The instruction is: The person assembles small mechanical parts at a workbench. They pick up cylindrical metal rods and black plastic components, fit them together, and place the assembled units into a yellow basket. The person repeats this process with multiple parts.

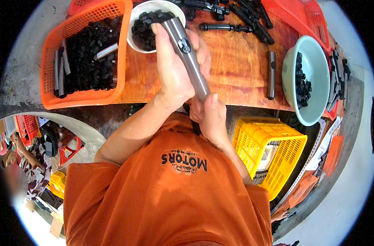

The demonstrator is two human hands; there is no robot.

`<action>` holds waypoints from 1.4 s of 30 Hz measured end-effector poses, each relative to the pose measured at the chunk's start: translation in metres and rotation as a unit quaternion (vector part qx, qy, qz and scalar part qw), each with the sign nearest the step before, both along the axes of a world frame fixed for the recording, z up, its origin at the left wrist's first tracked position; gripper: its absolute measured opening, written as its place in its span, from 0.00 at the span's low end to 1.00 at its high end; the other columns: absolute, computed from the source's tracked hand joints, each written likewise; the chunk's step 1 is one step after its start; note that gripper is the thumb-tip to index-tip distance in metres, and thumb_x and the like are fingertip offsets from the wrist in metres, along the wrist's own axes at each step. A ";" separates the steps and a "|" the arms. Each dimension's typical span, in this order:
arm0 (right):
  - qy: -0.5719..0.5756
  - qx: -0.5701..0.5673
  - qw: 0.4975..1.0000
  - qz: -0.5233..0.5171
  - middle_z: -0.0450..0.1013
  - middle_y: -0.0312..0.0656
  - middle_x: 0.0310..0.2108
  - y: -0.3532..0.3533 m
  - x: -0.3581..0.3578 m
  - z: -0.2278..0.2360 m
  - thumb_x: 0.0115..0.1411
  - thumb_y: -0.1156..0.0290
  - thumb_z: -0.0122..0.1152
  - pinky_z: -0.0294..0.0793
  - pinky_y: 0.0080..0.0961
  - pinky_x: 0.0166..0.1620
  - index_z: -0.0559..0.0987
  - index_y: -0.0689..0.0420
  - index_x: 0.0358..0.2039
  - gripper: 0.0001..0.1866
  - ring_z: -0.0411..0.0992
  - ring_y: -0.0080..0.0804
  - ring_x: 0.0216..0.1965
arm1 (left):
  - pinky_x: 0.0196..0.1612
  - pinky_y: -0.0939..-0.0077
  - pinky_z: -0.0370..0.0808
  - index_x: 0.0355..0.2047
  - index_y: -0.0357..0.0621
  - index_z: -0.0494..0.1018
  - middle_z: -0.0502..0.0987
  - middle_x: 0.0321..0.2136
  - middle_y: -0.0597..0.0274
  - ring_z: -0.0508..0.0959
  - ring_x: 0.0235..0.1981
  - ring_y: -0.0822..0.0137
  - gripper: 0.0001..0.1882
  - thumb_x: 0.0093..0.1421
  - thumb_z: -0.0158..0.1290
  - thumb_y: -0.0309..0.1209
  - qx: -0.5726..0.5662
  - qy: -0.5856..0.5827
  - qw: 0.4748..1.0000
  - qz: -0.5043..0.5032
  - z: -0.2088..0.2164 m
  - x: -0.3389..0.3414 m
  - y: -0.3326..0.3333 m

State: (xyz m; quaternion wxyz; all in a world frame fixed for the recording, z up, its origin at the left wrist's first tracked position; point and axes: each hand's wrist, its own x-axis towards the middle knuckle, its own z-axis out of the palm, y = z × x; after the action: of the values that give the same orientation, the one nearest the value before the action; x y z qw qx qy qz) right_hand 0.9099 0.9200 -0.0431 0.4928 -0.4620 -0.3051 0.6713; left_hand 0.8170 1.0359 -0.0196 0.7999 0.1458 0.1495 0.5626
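Both of my hands hold one grey metal tube [195, 73], slanted over the wooden table's near edge. A small black fitting [184, 46] with a shiny piece sits in the tube's side near its far end. My left hand [173, 76] wraps the upper part, thumb along the left side and fingers round the right. At the lower end, my right hand [211, 119] grips with its thumb against the tube; its other fingers are mostly hidden. Just beyond the tube's far end is a white bowl [130, 30] of small black parts.
An orange basket [122, 69] of black parts and several tubes stands left. Another dark tube [271, 76] lies right, beside a pale blue basin [318, 82]. Black rod assemblies [226, 27] lie at the back. A yellow crate [256, 135] stands below right. Another person [35, 164] is at left.
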 end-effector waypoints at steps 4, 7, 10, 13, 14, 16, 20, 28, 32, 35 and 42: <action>-0.137 0.039 0.989 -0.045 0.61 0.34 0.21 -0.001 0.011 -0.002 0.67 0.43 0.35 0.60 0.22 0.25 0.67 0.59 0.27 0.30 0.59 0.23 0.21 | 0.18 0.74 0.65 0.23 0.46 0.65 0.63 0.16 0.63 0.65 0.15 0.67 0.35 0.61 0.31 0.66 -0.070 -0.004 0.998 -0.002 0.003 0.003 0.001; -0.297 0.212 0.915 -0.172 0.64 0.43 0.33 0.011 0.022 0.004 0.65 0.48 0.38 0.66 0.28 0.38 0.68 0.63 0.39 0.26 0.64 0.31 0.33 | 0.20 0.75 0.64 0.24 0.46 0.64 0.62 0.17 0.64 0.64 0.17 0.67 0.33 0.62 0.30 0.65 -0.132 0.009 0.991 -0.007 0.009 0.006 -0.001; -0.289 0.434 0.774 -0.358 0.65 0.50 0.41 0.027 0.035 0.014 0.64 0.41 0.36 0.68 0.32 0.46 0.65 0.61 0.44 0.31 0.67 0.40 0.41 | 0.20 0.76 0.63 0.26 0.47 0.62 0.62 0.18 0.65 0.63 0.17 0.68 0.32 0.63 0.29 0.64 -0.253 0.046 0.966 0.036 0.024 0.012 0.004; -0.306 0.539 0.684 -0.385 0.65 0.52 0.41 0.027 0.039 0.037 0.63 0.37 0.32 0.67 0.34 0.46 0.64 0.61 0.46 0.36 0.67 0.41 0.41 | 0.21 0.76 0.64 0.27 0.48 0.61 0.62 0.20 0.66 0.63 0.19 0.68 0.30 0.64 0.28 0.62 -0.265 0.020 0.964 0.013 0.026 0.017 0.001; -0.300 0.574 0.653 -0.393 0.65 0.52 0.41 0.027 0.038 0.041 0.63 0.37 0.31 0.66 0.34 0.46 0.64 0.61 0.47 0.36 0.67 0.41 0.40 | 0.21 0.75 0.65 0.28 0.47 0.62 0.63 0.20 0.66 0.63 0.19 0.68 0.30 0.65 0.28 0.62 -0.270 0.010 0.963 0.003 0.029 0.020 0.000; -0.385 0.529 0.686 -0.319 0.66 0.50 0.43 0.031 0.024 0.038 0.63 0.39 0.38 0.64 0.34 0.48 0.65 0.59 0.47 0.32 0.67 0.41 0.41 | 0.22 0.75 0.66 0.28 0.46 0.62 0.64 0.21 0.66 0.64 0.20 0.68 0.30 0.65 0.28 0.61 -0.264 0.064 0.962 -0.005 0.024 0.032 -0.013; -0.432 0.515 0.697 -0.250 0.64 0.50 0.46 0.053 0.020 0.024 0.62 0.54 0.52 0.65 0.36 0.51 0.64 0.58 0.46 0.22 0.68 0.41 0.44 | 0.20 0.74 0.64 0.28 0.48 0.62 0.66 0.16 0.64 0.66 0.16 0.67 0.31 0.63 0.30 0.63 -0.295 0.023 0.955 -0.032 0.018 0.036 -0.013; -0.328 0.562 0.654 -0.386 0.67 0.48 0.44 0.043 0.041 0.039 0.63 0.38 0.34 0.64 0.36 0.51 0.64 0.61 0.47 0.35 0.67 0.41 0.46 | 0.21 0.72 0.64 0.29 0.48 0.62 0.67 0.19 0.63 0.66 0.17 0.66 0.29 0.64 0.31 0.62 -0.260 0.029 0.965 0.003 0.011 0.022 -0.005; -0.409 0.500 0.713 -0.272 0.66 0.49 0.43 0.049 0.031 0.032 0.63 0.37 0.36 0.64 0.34 0.50 0.63 0.62 0.47 0.35 0.66 0.39 0.46 | 0.22 0.74 0.65 0.31 0.48 0.63 0.67 0.19 0.64 0.67 0.18 0.69 0.29 0.64 0.32 0.62 -0.227 0.139 0.964 0.014 0.029 0.044 -0.024; -0.405 0.492 0.734 -0.236 0.64 0.50 0.44 0.054 0.025 0.021 0.64 0.41 0.39 0.64 0.34 0.50 0.63 0.61 0.47 0.31 0.65 0.39 0.46 | 0.20 0.76 0.65 0.29 0.48 0.65 0.66 0.17 0.65 0.66 0.17 0.69 0.30 0.64 0.31 0.62 -0.095 0.050 0.994 -0.026 0.025 0.034 -0.020; -0.356 0.520 0.731 -0.262 0.65 0.54 0.42 0.040 0.031 0.012 0.63 0.46 0.44 0.68 0.35 0.48 0.62 0.61 0.48 0.28 0.67 0.41 0.43 | 0.17 0.77 0.65 0.25 0.47 0.64 0.65 0.14 0.63 0.65 0.13 0.69 0.33 0.64 0.25 0.62 -0.015 0.004 0.996 -0.092 0.021 0.025 -0.017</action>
State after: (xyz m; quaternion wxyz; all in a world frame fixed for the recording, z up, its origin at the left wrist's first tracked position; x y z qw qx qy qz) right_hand 0.9404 0.9605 -0.0306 0.6676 -0.4008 -0.6263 0.0385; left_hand 0.8420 1.0189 0.0013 0.8498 0.1492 0.1476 0.4835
